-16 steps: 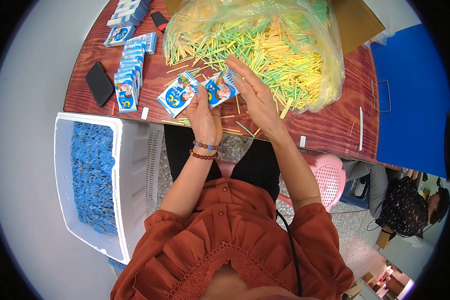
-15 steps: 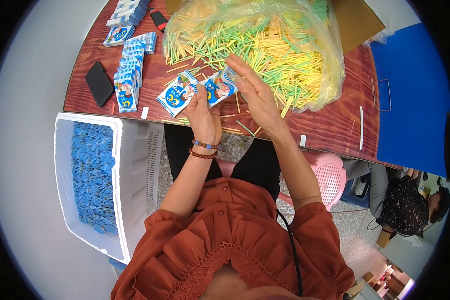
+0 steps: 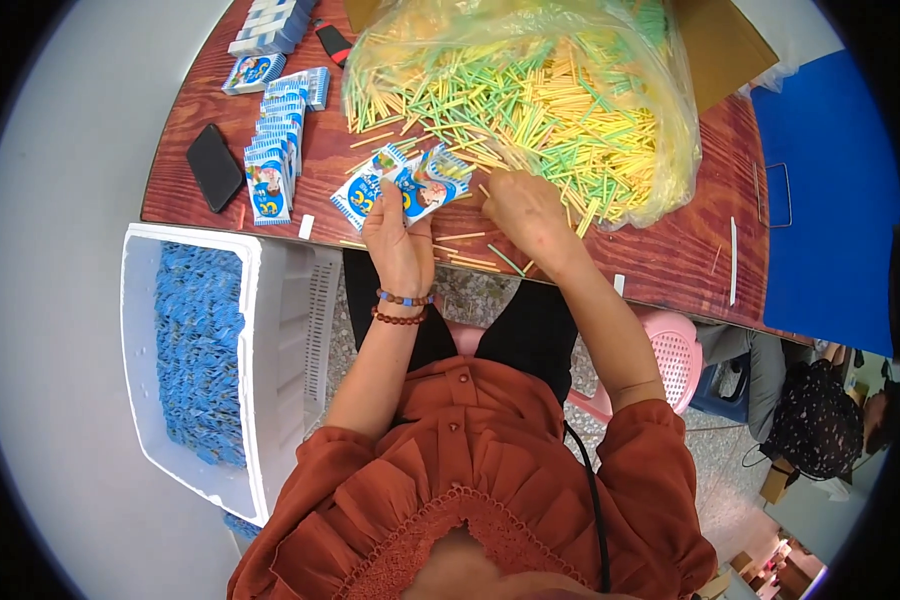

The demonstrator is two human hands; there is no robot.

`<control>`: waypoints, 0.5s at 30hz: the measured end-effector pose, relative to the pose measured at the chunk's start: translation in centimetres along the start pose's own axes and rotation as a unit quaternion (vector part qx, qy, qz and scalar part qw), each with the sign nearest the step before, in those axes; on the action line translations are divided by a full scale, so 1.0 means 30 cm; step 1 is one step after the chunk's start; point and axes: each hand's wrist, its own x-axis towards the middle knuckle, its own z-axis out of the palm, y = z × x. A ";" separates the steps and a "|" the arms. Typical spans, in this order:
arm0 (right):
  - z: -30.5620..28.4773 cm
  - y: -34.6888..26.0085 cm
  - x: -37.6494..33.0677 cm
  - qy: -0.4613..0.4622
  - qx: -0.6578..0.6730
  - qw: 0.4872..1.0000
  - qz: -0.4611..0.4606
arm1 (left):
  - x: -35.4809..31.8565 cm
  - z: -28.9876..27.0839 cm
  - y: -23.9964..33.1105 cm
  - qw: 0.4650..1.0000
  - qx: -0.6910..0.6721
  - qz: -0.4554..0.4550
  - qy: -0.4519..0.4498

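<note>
My left hand [image 3: 400, 250] is closed on blue-and-white printed packets [image 3: 372, 190], fanned out over the table's near edge with the thumb on top. At least two packets show; I cannot tell if more lie beneath. To their right, my right hand [image 3: 532, 218] bends down at the near edge of a heap of thin yellow, green and orange sticks [image 3: 570, 110]. Its fingers are curled and pressed together, the tips mostly hidden by the hand. A stick shows right by them. Loose sticks [image 3: 460, 237] lie on the table between the hands.
A clear plastic bag [image 3: 678, 170] surrounds the heap. Leftward on the wooden table [image 3: 660, 262] are a row of packets [image 3: 270, 180], a black phone [image 3: 214, 168] and a red-black tool [image 3: 332, 42]. A white foam box [image 3: 253, 380] of blue pieces stands at lower left, a pink stool [image 3: 670, 350] at right.
My right hand has left the packets and gone to the heap's near edge, its stretched fingers now curled. The left hand still holds the packets. The whole view has shifted slightly.
</note>
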 end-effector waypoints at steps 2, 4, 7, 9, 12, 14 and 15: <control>-0.051 0.034 -0.004 -0.011 0.166 0.985 0.036 | 0.001 0.002 0.009 1.000 -0.011 -0.008 -0.017; -0.124 0.037 -0.018 0.009 0.467 0.882 0.070 | 0.003 0.007 0.017 1.000 -0.003 -0.001 -0.019; -0.207 -0.038 -0.060 0.100 0.650 0.754 0.001 | -0.004 -0.014 0.009 1.000 0.001 -0.011 -0.022; -0.182 -0.102 -0.064 0.176 0.655 0.734 -0.043 | -0.008 0.005 -0.003 0.999 -0.006 -0.025 -0.027; -0.118 -0.089 -0.043 0.196 0.559 0.803 -0.071 | -0.015 0.024 -0.006 0.999 -0.016 -0.032 -0.027; -0.113 -0.088 -0.039 0.207 0.475 0.848 -0.112 | -0.023 0.041 -0.001 0.999 -0.019 -0.033 -0.024; -0.113 -0.086 -0.038 0.205 0.476 0.848 -0.113 | -0.026 0.042 0.003 0.999 -0.023 -0.035 -0.021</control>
